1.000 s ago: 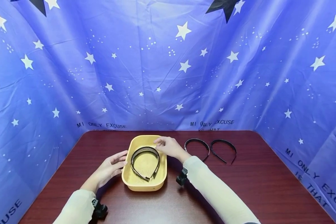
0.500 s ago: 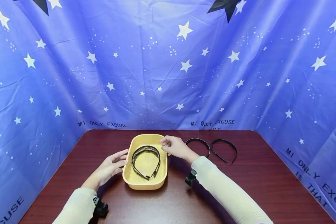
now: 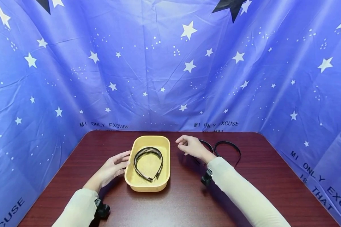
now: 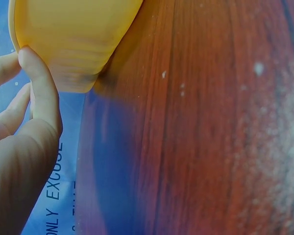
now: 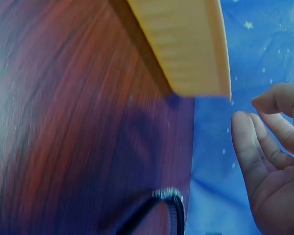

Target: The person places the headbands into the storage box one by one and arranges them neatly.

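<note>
Blue star-printed drapery point(image 3: 150, 63), hung at left, far side and right, encloses one dark red wood-grain table point(image 3: 142, 209). At left: one left hand point(image 3: 112, 170), fingers extended, tips touching the outer left wall of the tub; not wrapped round anything. Next: one yellow tub point(image 3: 146, 188), rounded corners, upright on the table; probably light, rigid plastic, best taken by its rim. Within it: black toothed headbands point(image 3: 148, 150), nested, arch to the far side, ends near; exact count cannot be told. Right of the tub, well apart from it: one right hand point(image 3: 194, 147), fingers loosely bent, narrow gap between thumb and forefinger, holding nothing. Just beyond: one black headband point(image 3: 208, 145), partly hidden by that hand. Rightmost: one further black headband point(image 3: 228, 143), lying on the table. Handling, as judged: light, springy, smooth outside; grip at the crown, since spread ends could snap and teeth could snag.
</note>
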`<state>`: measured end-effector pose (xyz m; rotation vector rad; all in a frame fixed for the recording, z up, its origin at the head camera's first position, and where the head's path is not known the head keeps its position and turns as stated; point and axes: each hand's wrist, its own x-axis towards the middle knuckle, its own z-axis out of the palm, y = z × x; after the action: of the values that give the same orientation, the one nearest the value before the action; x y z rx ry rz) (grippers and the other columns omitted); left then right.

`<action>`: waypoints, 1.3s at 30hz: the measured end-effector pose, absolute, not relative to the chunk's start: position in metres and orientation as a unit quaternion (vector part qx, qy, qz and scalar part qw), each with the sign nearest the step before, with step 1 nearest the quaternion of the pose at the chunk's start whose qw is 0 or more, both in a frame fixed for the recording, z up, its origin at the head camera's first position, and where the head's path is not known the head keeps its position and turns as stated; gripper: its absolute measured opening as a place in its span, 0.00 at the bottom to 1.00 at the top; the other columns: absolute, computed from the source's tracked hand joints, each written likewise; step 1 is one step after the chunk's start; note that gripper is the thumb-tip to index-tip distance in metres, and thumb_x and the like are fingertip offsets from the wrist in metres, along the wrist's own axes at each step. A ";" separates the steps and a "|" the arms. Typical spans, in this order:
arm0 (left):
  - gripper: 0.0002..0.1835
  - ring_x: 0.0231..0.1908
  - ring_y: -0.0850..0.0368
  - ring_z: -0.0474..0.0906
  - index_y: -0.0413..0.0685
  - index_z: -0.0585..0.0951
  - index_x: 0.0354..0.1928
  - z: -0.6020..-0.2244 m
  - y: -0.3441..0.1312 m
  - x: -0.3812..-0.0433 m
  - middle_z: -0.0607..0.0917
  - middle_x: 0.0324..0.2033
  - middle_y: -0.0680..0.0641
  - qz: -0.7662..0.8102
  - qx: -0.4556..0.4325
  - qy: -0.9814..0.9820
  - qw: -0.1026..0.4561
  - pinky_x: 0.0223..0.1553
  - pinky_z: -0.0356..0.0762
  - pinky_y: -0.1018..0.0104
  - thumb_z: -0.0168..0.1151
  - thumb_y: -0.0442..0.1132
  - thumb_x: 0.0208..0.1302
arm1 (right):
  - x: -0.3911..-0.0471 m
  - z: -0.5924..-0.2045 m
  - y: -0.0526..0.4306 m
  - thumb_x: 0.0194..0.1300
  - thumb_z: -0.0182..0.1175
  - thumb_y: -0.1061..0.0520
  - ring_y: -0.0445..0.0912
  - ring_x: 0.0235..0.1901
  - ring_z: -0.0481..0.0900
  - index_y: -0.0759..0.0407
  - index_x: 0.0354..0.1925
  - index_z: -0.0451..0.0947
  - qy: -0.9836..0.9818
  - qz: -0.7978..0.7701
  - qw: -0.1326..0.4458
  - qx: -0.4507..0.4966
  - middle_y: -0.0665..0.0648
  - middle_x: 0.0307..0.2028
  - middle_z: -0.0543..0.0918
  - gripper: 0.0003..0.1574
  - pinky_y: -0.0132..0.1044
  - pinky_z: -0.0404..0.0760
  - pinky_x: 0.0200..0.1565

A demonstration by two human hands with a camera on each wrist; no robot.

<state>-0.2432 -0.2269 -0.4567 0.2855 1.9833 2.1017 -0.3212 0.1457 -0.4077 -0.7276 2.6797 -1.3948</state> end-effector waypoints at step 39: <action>0.36 0.52 0.54 0.79 0.34 0.57 0.75 -0.458 -0.226 -0.243 0.71 0.62 0.32 0.723 0.090 0.675 0.117 0.52 0.80 0.57 0.60 0.31 0.71 | -0.352 -0.411 0.248 0.69 0.58 0.61 0.56 0.39 0.82 0.66 0.53 0.79 0.918 -0.384 0.033 -0.095 0.61 0.39 0.83 0.16 0.43 0.84 0.31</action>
<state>-0.2427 -0.2264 -0.4576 0.2630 1.9756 2.1160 -0.3519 0.2482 -0.4114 -0.2909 2.8239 -1.1807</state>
